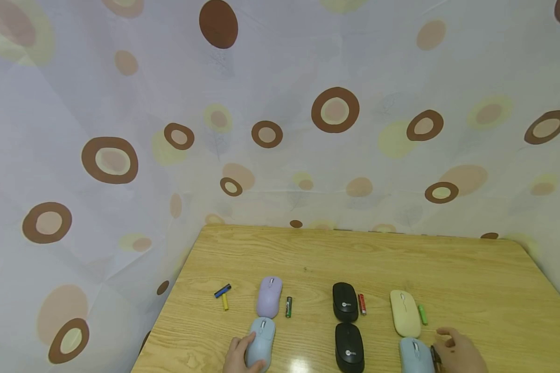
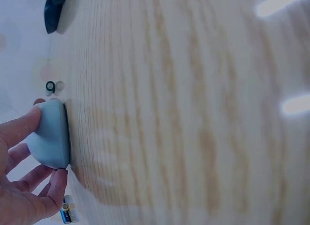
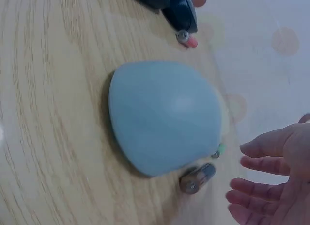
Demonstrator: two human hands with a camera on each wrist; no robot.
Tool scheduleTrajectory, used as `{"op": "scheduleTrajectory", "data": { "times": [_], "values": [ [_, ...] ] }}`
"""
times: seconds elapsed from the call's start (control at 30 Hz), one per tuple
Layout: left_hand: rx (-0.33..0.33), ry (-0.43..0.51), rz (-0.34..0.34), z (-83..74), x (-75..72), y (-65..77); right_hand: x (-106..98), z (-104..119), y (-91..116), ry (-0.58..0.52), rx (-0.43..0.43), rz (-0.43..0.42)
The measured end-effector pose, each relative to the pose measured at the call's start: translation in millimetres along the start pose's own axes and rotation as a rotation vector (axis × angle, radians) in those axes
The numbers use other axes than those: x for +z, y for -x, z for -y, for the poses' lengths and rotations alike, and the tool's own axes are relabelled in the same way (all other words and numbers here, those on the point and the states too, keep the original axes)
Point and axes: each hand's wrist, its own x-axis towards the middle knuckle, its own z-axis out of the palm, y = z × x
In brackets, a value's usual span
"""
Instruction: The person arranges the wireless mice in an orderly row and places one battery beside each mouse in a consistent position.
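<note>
My left hand [image 1: 238, 357] holds a light blue computer mouse [image 1: 263, 336] by its sides. In the left wrist view, thumb and fingers lie on opposite sides of that mouse [image 2: 52, 135], which sits at the tabletop. My right hand [image 1: 462, 353] hovers at the right of a second light blue mouse [image 1: 416, 356], with its fingers apart and nothing between them. Between that hand and the second mouse lies a dark battery [image 1: 434, 355]. The right wrist view shows the battery [image 3: 196, 179] close beside the mouse [image 3: 164, 116], apart from the fingers [image 3: 264, 145].
Farther back are a purple mouse [image 1: 269, 298], two black mice, the rear one [image 1: 345, 300] and front one [image 1: 349, 347], and a yellow mouse [image 1: 405, 313]. Green-black [image 1: 289, 306], red [image 1: 362, 304], light green [image 1: 422, 314], blue [image 1: 222, 291] and yellow [image 1: 225, 301] batteries lie on the wooden table [image 1: 308, 248].
</note>
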Motion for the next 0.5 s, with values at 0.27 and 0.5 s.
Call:
{"op": "scheduleTrajectory", "data": {
  "times": [0.27, 0.5],
  "values": [
    [0.004, -0.011, -0.001, -0.3, 0.4, -0.4, 5, 28, 12, 0.142, -0.127, -0.115],
    [0.019, -0.018, -0.012, -0.3, 0.8, -0.9, 28, 37, 18, 0.262, -0.181, -0.185]
  ]
}}
